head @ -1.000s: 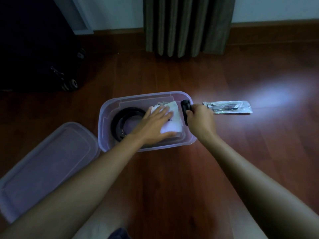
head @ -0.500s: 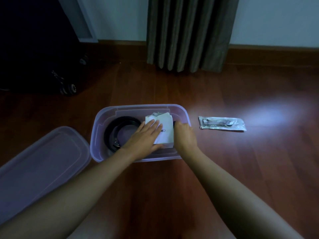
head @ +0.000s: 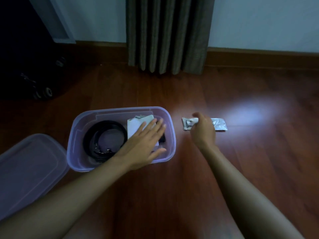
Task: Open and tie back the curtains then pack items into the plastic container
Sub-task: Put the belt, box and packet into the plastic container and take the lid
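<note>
The clear plastic container (head: 77, 135) stands open on the wood floor. Inside lie a coiled black belt (head: 105, 125), a white folded item (head: 135, 125) and a small black object (head: 162, 139) at the right end. My left hand (head: 146, 142) rests flat on the white item with straight fingers. To the right of the container, a silvery packet (head: 220, 125) lies on the floor. My right hand (head: 202, 129) is down over its middle, thumb spread apart; the fingertips are hidden, and the packet stays flat on the floor.
The container's lid (head: 29, 169) lies on the floor at the left. A gathered grey curtain (head: 169, 35) hangs against the far wall. A dark wheeled suitcase (head: 43, 92) stands at the back left. A bright light patch (head: 250, 112) falls on the floor beyond the packet.
My right hand put the small black object into the container's right end, then moved right onto the silvery packet. My left hand stayed on the white item.
</note>
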A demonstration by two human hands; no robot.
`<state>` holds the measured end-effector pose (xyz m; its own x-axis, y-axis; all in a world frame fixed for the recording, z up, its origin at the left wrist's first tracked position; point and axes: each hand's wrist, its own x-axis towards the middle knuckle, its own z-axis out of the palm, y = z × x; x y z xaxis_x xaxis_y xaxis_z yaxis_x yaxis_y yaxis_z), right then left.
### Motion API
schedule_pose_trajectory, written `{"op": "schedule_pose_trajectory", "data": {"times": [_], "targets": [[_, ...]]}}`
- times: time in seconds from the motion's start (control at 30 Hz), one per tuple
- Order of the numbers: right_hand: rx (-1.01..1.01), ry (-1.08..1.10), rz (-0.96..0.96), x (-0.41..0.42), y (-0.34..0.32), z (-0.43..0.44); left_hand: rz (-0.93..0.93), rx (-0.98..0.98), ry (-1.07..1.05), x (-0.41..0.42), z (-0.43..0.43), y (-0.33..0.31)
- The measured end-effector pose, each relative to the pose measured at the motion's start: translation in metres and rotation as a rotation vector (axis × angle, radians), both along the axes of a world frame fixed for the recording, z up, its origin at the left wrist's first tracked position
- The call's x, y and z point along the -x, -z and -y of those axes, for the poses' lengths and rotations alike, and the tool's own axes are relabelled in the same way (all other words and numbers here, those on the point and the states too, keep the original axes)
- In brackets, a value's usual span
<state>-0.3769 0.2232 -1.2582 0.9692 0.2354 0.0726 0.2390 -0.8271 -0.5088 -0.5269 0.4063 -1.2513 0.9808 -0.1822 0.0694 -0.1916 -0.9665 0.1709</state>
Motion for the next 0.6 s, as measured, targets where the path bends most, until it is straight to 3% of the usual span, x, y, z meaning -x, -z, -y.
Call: {"op": "schedule_pose_trajectory", "data": {"times": [0.13,0.2,0.47,0.6], "targets": [[0.451,-0.097,-0.176,-0.032,0.035,0.038,0.065,-0.142,0.183,-0.001,0.023,0.008],[0.563,-0.117,-0.215,-0.034,0.046,0.051,0.063,-0.172,0.234,0.001,0.026,0.013],[0.597,-0.105,-0.028,-0.019,0.057,0.067,0.023,-0.125,0.231,0.004,0.027,0.025],[0.515,-0.063,0.019,-0.007,0.048,0.061,0.02,-0.127,0.231,0.005,0.027,0.024]]}}
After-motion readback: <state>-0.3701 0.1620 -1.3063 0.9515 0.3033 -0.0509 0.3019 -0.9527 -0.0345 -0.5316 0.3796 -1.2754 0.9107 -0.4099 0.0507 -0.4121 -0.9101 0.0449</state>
